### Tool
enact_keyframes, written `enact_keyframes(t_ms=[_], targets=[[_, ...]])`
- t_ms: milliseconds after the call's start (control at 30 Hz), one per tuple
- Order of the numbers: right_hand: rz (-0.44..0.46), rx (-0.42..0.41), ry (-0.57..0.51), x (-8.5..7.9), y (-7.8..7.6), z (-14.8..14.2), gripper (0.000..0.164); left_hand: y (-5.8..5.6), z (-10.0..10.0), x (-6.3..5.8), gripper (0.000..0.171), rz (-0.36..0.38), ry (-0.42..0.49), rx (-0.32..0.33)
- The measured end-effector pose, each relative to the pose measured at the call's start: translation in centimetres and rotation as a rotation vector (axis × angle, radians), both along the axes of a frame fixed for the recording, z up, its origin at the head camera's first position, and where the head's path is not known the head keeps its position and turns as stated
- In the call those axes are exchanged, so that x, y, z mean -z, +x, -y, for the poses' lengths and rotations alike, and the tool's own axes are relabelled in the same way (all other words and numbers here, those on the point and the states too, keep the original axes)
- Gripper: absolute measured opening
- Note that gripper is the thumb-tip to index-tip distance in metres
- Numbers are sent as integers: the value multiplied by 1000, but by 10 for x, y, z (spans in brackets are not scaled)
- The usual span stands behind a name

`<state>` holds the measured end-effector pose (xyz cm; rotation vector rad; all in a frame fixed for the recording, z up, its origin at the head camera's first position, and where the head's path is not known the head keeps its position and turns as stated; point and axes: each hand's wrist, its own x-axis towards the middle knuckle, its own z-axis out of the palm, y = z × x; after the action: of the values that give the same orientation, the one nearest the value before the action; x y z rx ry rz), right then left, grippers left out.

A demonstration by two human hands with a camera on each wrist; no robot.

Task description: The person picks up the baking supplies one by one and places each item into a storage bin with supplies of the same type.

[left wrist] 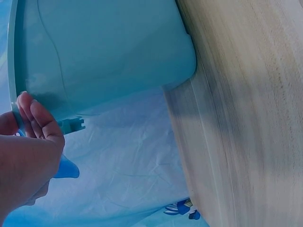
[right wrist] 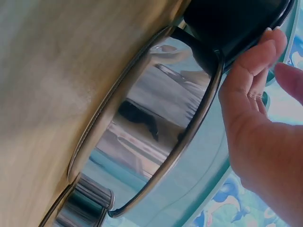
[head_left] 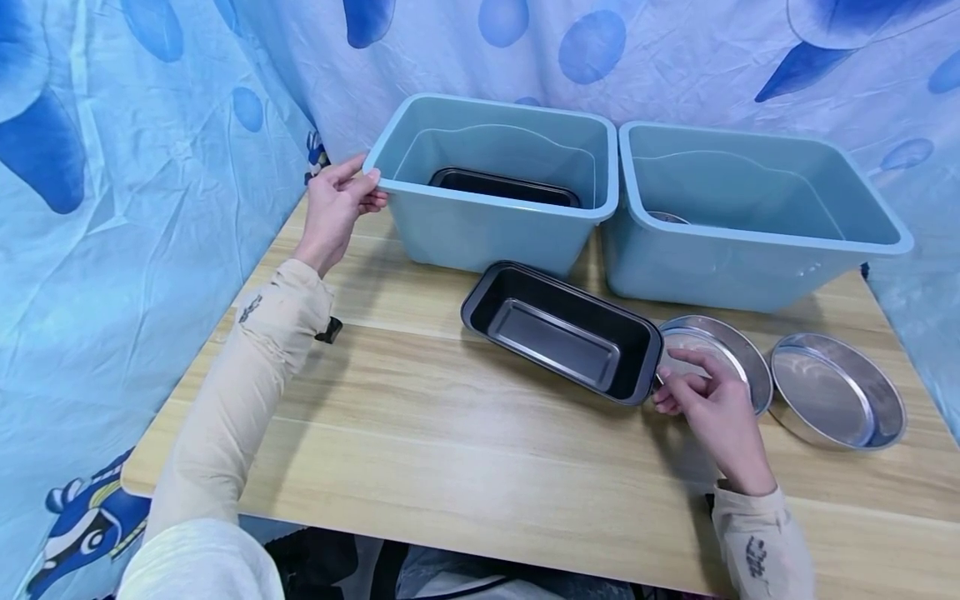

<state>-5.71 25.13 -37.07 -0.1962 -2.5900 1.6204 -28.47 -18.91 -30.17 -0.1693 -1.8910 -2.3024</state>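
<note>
My left hand (head_left: 333, 208) grips the near left corner of the rim of the left light-blue bin (head_left: 487, 229); in the left wrist view the rim runs between thumb and fingers. A dark rectangular loaf pan (head_left: 555, 333) sits in front of that bin, long side slanting down to the right. At its right end is my right hand (head_left: 716, 408). The right wrist view shows these fingertips (right wrist: 270, 40) touching the rim, with the thumb spread away from them. A round metal cake tin (head_left: 731, 346) lies right behind the right hand, partly hidden by it.
Another dark loaf pan (head_left: 502, 187) lies inside the left bin. A second light-blue bin (head_left: 750, 258) stands beside it, with a metal rim (head_left: 667, 217) showing inside. Another round tin (head_left: 832, 392) sits at the right. A small black clip (head_left: 328, 330) is near the left sleeve.
</note>
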Motion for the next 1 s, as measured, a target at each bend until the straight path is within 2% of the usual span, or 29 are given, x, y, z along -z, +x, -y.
enact_keyframes(t_ms=[233,467,767,1000], targets=[[56,-86,11,2,8,1,47,0,-1,0,47,8,7,7],[133,-164,18,3,5,6,60,0,1,0,47,10,7,4],[128,-195,9,5,-1,14,66,0,5,0,46,15,10,-6],[121,-204,-40,6,-3,13,61,0,6,0,46,17,8,-2]])
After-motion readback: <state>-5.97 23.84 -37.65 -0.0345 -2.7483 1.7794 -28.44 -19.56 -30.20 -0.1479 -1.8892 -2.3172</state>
